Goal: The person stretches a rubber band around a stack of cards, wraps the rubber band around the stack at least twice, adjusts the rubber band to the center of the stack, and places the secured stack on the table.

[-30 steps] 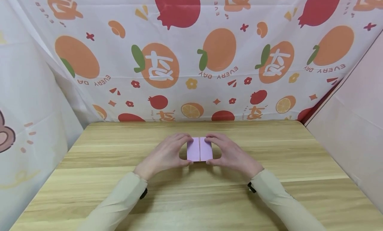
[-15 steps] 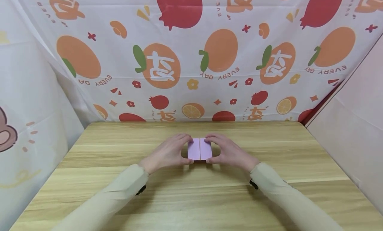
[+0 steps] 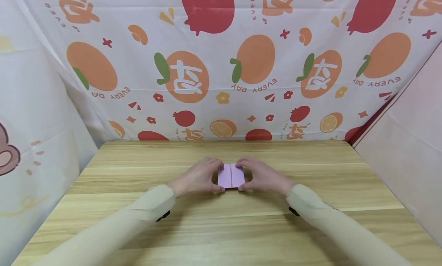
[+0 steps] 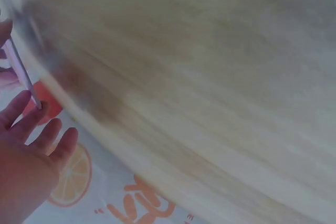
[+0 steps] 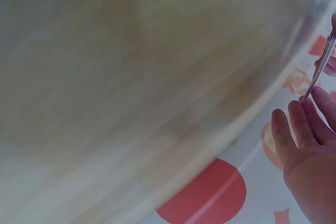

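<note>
A thin, pale lilac stack of paper squares (image 3: 225,177) with a narrow tan band, like a rubber band, round its middle is held between both hands. My left hand (image 3: 200,177) pinches its left side, thumb at the near edge and fingers at the far edge. On the right side my right hand (image 3: 265,177) pinches it the same way. Seen edge-on in the right wrist view, the stack (image 5: 318,70) shows several thin layers. The left wrist view catches the stack's edge (image 4: 23,74) by the fingertips. Its underside is hidden in the head view.
Below the hands lies a wood-grain table (image 3: 221,227). A white cloth with printed fruit (image 3: 255,59) hangs along its far edge. Pale cloths flank it on the left (image 3: 38,105) and right (image 3: 414,143). Dark wrist straps show at both cuffs.
Both hands and the stack have come slightly nearer to me, and the band now looks a little slanted. The forearms have swung outward. Both hands keep their hold.
</note>
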The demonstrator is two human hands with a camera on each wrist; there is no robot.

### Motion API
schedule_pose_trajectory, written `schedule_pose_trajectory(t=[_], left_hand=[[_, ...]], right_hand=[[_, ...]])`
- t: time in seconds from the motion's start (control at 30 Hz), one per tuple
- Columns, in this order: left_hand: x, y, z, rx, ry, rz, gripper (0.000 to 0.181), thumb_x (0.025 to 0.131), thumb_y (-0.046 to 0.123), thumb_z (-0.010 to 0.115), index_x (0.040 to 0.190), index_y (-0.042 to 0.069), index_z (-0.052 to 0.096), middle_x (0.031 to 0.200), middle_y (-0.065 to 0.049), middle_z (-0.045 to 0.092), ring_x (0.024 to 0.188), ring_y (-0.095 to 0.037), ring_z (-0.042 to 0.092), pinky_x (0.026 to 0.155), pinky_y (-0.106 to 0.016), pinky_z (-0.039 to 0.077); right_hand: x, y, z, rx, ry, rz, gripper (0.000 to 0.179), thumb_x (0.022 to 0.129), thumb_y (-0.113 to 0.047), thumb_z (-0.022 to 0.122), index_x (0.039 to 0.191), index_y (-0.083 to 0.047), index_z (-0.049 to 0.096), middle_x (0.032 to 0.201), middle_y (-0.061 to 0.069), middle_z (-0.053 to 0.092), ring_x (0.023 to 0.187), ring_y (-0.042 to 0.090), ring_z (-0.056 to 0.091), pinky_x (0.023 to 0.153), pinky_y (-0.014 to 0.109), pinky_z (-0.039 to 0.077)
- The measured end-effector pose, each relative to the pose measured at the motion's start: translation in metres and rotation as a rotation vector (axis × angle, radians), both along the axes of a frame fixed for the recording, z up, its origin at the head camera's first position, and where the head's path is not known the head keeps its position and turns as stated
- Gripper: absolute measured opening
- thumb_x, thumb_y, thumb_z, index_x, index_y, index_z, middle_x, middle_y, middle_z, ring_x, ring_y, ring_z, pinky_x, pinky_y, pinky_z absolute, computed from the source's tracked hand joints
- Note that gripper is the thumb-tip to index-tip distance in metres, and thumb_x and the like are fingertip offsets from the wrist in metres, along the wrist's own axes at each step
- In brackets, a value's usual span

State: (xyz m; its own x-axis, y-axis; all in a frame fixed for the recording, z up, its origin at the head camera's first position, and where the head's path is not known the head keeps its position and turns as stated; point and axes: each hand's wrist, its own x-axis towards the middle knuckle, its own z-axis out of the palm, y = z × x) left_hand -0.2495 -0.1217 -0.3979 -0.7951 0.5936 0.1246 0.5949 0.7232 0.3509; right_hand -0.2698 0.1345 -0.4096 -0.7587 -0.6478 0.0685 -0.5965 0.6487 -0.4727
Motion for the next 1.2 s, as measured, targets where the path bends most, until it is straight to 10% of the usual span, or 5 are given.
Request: schedule_pose_trajectory(t=[1.2], left_hand=[[-0.003,-0.0057,-0.0043,-0.084,-0.103,-0.056,0.054,0.083,0.041,0.078,0.126,0.013,0.058,0.126,0.0,0.058,0.112,-0.018,0.05,0.097,-0.04,0.042]], right_hand=[[-0.0043,-0.0024,-0.0047,0.07,-0.091,0.024,0.072,0.079,-0.047,0.08,0.138,-0.015,0.054,0.139,-0.003,0.051,0.128,0.014,0.043,0.109,0.037,0.034]])
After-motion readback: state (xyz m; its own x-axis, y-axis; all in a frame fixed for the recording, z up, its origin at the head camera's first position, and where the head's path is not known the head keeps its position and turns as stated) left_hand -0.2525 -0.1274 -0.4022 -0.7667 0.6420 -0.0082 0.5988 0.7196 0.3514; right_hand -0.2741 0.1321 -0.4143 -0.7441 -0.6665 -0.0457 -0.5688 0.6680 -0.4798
